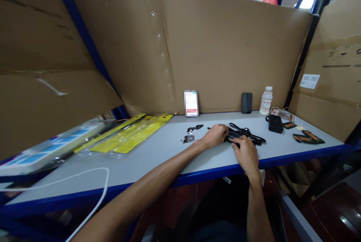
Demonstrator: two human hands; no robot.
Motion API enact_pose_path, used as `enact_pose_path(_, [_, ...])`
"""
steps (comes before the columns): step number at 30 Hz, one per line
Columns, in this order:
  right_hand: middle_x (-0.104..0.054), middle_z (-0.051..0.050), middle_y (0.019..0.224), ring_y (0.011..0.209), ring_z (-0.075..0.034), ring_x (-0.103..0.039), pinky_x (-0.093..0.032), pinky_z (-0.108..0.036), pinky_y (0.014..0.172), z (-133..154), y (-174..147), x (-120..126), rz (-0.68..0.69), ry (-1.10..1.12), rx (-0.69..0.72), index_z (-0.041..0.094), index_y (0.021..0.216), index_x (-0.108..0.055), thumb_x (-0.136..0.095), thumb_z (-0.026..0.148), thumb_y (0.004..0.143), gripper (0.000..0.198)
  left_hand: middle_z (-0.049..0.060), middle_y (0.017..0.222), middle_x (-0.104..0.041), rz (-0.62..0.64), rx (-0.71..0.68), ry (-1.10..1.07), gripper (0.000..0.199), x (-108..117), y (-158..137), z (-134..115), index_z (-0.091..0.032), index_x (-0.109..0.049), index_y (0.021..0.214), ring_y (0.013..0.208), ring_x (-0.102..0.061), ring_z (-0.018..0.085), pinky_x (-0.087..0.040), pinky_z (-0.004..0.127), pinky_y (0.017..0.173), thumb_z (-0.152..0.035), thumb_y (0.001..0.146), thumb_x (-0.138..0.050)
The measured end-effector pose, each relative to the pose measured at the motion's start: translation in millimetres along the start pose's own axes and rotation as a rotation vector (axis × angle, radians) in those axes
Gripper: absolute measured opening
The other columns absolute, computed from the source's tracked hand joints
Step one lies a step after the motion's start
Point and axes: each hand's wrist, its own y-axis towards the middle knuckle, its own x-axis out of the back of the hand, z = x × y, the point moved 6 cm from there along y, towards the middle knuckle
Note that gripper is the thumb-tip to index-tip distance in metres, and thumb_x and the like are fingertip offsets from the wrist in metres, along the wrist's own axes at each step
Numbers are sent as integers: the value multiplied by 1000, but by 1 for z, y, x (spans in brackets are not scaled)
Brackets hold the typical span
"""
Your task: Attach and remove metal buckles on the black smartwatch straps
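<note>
On the grey tabletop lies a loose pile of long, narrow black parts point(256, 139), resembling wiper blades. My left hand point(216, 135) reaches in from the left, its fingers closed on the near end of the pile. Close beside it, my right hand point(246, 152) pinches one of these black parts between thumb and fingers. Exactly where each hand grips is partly hidden by the fingers. Left of my hands are small black clips point(191, 129) and a flat greyish piece with a slot point(188, 139).
Yellow-backed clear packages point(141, 136) and a white-and-blue box point(53, 148) lie at left. A phone with a lit screen point(191, 103) leans on the cardboard wall point(225, 54). A dark phone point(246, 103), bottle point(266, 101), black case point(275, 123) and dark packets point(308, 137) stand right. A white cable point(106, 182) crosses front left.
</note>
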Motion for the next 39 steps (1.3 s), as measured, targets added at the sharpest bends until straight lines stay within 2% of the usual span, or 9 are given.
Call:
enact_pose_path(4, [-71, -6, 119, 115, -24, -60, -44, -30, 92, 1, 0, 2, 5, 7, -9, 26, 118, -79, -59, 24, 100, 27, 7, 90, -74, 23, -39, 2, 18, 2, -1, -1, -17, -70, 86, 83, -66, 21, -45, 28, 73, -6, 85, -55])
enact_pose_path(9, [-71, -6, 119, 115, -24, -60, -44, -30, 94, 1, 0, 2, 8, 15, -15, 25, 118, -79, -60, 22, 99, 27, 6, 86, -73, 50, -106, 6, 18, 9, -5, -1, -18, -69, 89, 77, -63, 19, -41, 27, 69, -10, 88, -54])
enact_pose_path(14, [-71, -6, 118, 114, -24, -60, -44, -30, 94, 0, 0, -1, -1, 19, -6, 25, 119, -78, -60, 21, 99, 27, 5, 79, -71, 79, -61, -5, 20, 12, -6, 5, -18, -69, 89, 72, -61, 19, -37, 26, 65, -7, 88, -51])
enact_pose_path(21, [-72, -6, 118, 114, -24, -60, -45, -31, 94, 1, -1, 1, -9, 11, -1, 25, 118, -78, -59, 21, 99, 28, 7, 86, -73, 59, -82, 20, 21, 12, -8, 1, -17, -69, 88, 78, -64, 19, -41, 27, 68, -4, 85, -52])
enact_pose_path(25, [-72, -6, 118, 114, -24, -60, -45, -30, 94, 1, -1, 1, -7, 16, -1, 24, 118, -78, -59, 20, 99, 27, 7, 89, -72, 35, -103, 32, 8, 11, -8, -1, -17, -69, 92, 80, -64, 20, -45, 28, 71, -19, 92, -61])
enact_pose_path(28, [-72, -6, 119, 114, -25, -60, -45, -31, 95, 1, 0, 0, -5, 17, -5, 24, 119, -78, -59, 21, 100, 28, 8, 93, -71, 1, -120, 46, 12, 8, -7, -1, -17, -68, 91, 84, -64, 21, -47, 29, 74, -28, 96, -63])
enact_pose_path(33, [-72, -6, 119, 114, -24, -60, -45, -31, 96, 2, 0, 1, -9, 24, 6, 24, 119, -78, -58, 20, 100, 29, 7, 95, -67, -9, -130, 50, 13, 2, -6, 3, -19, -67, 90, 87, -64, 20, -49, 29, 77, -17, 96, -56])
enact_pose_path(39, [-72, -6, 119, 115, -25, -60, -45, -31, 97, 2, -1, 2, -9, 32, 6, 24, 119, -78, -58, 20, 100, 29, 7, 97, -67, -36, -117, -9, 18, 6, -5, 5, -19, -70, 89, 88, -64, 20, -49, 28, 80, -9, 90, -55])
